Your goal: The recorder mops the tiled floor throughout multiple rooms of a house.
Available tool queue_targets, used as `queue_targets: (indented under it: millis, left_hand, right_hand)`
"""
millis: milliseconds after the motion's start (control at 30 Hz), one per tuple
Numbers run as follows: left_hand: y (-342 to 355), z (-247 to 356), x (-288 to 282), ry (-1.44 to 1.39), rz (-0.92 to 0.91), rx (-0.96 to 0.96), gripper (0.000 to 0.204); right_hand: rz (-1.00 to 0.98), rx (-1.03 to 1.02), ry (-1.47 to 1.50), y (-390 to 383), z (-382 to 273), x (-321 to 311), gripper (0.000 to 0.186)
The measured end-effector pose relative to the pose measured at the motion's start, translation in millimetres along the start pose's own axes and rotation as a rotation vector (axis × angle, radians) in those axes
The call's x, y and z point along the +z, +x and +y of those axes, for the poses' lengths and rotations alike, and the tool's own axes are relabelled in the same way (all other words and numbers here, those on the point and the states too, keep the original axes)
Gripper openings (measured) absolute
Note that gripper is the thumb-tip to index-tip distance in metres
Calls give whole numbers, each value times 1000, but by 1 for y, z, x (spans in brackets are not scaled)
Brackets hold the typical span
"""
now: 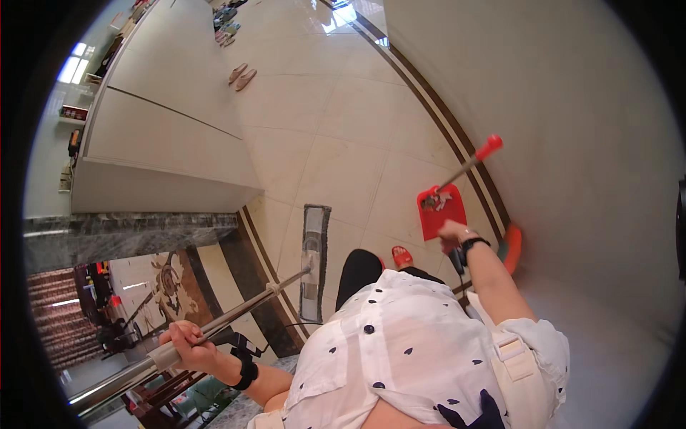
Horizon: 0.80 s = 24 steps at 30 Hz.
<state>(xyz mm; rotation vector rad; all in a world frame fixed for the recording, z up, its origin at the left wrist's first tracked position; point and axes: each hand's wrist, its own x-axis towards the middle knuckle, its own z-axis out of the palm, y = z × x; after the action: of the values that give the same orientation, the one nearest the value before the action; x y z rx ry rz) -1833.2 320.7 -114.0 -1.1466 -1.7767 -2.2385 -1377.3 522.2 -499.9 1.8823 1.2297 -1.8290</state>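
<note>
My left hand (189, 346) is closed around the metal pole of a flat mop. The mop's long head (314, 243), with a grey fringed edge, lies on the tiled floor in front of me. My right hand (456, 233) hangs low at my right side, overlapping the near edge of a red dustpan (444, 207) in the view. Its fingers are partly hidden and I cannot tell whether they hold anything. Crumpled debris (437, 201) sits in the dustpan, whose upright handle (489, 147) ends in a red grip. Both wrists wear black straps.
An orange broom head (511, 248) rests by the right wall (572, 143). White cabinets (164, 121) line the left. Pink shoes (243, 76) stand on the floor beside them, with more footwear (226, 25) farther off. One red slipper (402, 256) shows at my feet.
</note>
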Motion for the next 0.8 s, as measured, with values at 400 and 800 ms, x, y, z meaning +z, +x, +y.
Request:
queue_targets:
  millis: [400, 800]
  left_hand:
    - [192, -177, 187, -122, 193, -79, 27]
    - [341, -303, 539, -220, -123, -58, 19]
  right_hand:
    - [-36, -221, -968, 201, -211, -137, 13]
    - [171, 369, 10, 223, -254, -280, 17]
